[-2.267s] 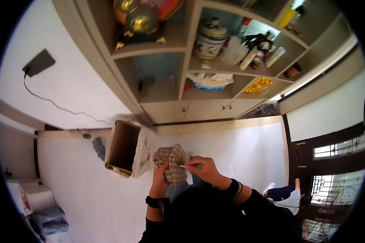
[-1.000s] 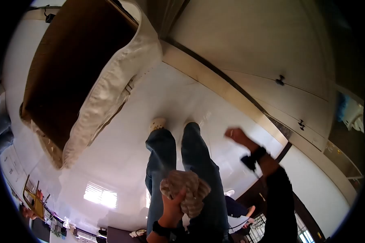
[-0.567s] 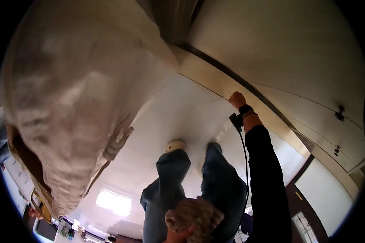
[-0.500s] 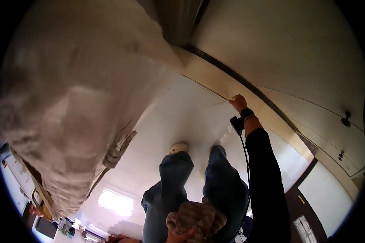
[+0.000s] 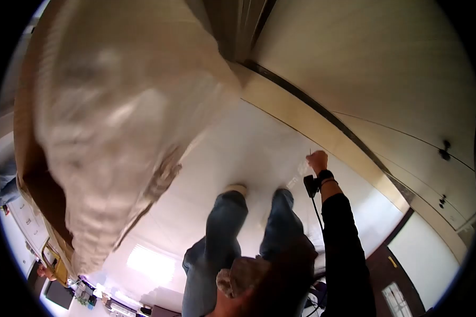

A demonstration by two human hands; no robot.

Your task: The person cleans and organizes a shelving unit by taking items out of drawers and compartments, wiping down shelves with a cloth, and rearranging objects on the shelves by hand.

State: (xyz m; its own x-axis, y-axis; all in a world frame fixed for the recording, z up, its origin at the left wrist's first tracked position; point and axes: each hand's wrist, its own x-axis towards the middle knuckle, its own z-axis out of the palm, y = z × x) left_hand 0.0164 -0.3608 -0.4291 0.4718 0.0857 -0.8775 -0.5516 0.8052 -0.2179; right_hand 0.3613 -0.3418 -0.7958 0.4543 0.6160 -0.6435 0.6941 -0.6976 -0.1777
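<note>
one left hand (image 5: 230, 305) near, grasping crumpled cloth (image 5: 240, 276), one right hand (image 5: 317, 161) far to the right, clenched on thin thing (image 5: 310, 151), too small to name

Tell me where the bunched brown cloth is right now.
In the head view, the brown cloth is near the bottom centre, held in the person's left hand, in front of the blue jeans.

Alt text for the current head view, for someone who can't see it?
A person's right hand extends over the glossy white floor beside a beige cabinet; the left hand, at the bottom edge, holds a crumpled brown cloth near blue-jeaned legs. A large brown box draped with wrinkled pale fabric is at left.
</note>
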